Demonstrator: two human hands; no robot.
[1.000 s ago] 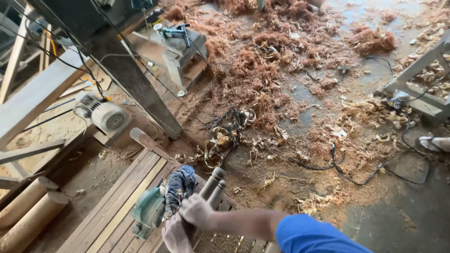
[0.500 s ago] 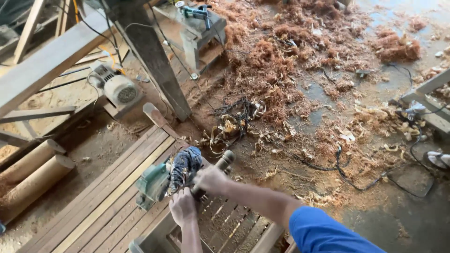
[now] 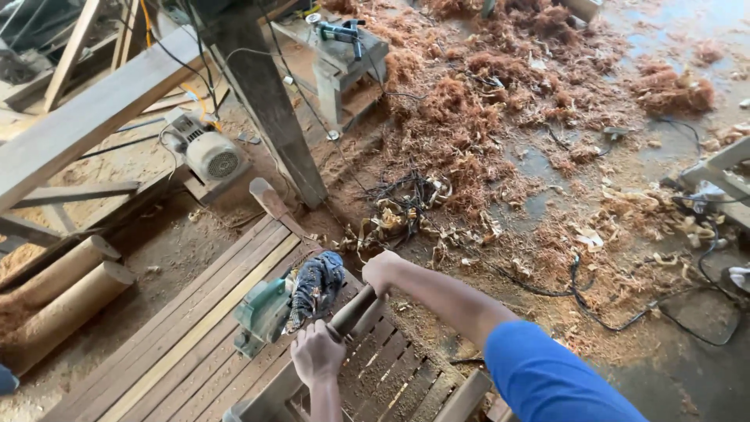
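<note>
Both my hands clamp the green power tool [image 3: 269, 309]: left hand [image 3: 316, 352] nearer, right hand [image 3: 381, 271] beyond. Its handle [image 3: 353, 310] runs between them; its body lies left of both, on the slats [image 3: 180, 344].

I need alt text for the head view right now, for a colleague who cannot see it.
Both hands, left hand and right hand, grip a dark tool handle beside a green power tool on a slatted wooden frame. Wood shavings and cables cover the floor beyond.

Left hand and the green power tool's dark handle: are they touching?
Touching. The head view shows the left hand wrapped around the near end of the dark handle of the green power tool, no gap visible.
</note>
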